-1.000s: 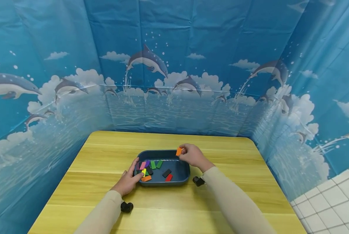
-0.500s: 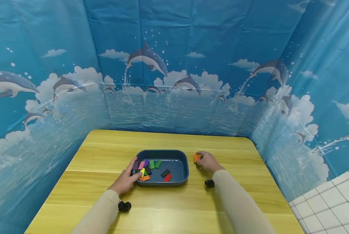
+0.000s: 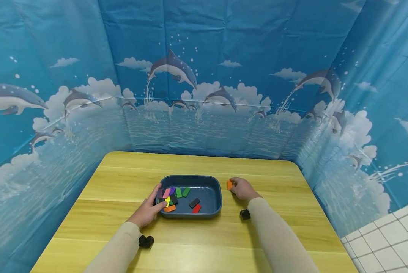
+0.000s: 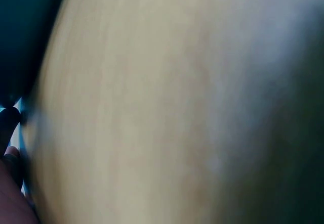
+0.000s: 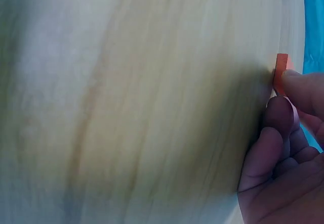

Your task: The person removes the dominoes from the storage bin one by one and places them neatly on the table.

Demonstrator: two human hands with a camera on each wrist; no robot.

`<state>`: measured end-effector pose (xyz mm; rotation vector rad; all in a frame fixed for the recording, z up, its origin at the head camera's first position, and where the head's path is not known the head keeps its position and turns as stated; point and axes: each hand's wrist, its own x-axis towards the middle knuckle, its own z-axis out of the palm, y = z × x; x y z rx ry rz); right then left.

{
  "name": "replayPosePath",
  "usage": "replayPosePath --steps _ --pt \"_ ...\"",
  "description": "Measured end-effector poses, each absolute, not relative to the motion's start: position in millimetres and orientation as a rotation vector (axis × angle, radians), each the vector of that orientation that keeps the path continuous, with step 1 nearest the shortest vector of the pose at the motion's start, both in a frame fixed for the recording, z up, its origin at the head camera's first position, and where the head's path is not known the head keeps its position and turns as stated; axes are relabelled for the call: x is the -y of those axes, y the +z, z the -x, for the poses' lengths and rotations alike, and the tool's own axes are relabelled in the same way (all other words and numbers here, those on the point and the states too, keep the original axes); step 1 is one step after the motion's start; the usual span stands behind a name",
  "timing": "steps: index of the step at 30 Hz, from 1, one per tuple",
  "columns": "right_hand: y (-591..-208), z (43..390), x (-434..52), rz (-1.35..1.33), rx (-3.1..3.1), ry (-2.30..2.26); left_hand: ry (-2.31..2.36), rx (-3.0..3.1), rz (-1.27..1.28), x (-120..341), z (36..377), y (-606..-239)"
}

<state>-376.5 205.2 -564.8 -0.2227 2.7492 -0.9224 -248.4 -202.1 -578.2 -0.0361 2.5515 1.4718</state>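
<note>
In the head view my right hand [image 3: 243, 189] pinches an orange domino [image 3: 229, 185] on the table, just right of the dark blue tray [image 3: 221, 197]. The right wrist view shows this orange domino [image 5: 281, 75] standing on edge between thumb and fingers, against the wood. My left hand [image 3: 145, 213] grips the tray's left end, its thumb over the rim and fingers along the outer side. Inside the tray, dominoes lie loosely: a yellow domino [image 3: 167, 201], a pink domino [image 3: 166, 193], a red domino [image 3: 196, 209] and several others. The left wrist view is mostly blurred table.
The wooden table [image 3: 204, 242] has rounded far corners. A blue dolphin-print curtain [image 3: 204, 125] hangs behind it and along both sides. White tiles [image 3: 391, 235] show at the right. Each wrist wears a small black camera [image 3: 244, 214].
My right hand has carried the orange domino from above the tray's right rim, out to the right and down onto the table. The left hand has stayed on the tray.
</note>
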Motion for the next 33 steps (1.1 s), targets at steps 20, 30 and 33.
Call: replayPosePath --steps 20,30,33 --pt "-484 369 -107 0.406 -2.738 -1.146 1.451 -2.553 0.015 204 249 -577" --pt "-508 366 -63 0.473 -2.594 -1.132 1.465 -2.552 0.051 203 252 -583" --pt "-517 365 -57 0.49 -2.583 -1.091 1.465 -2.558 0.055 203 251 -582"
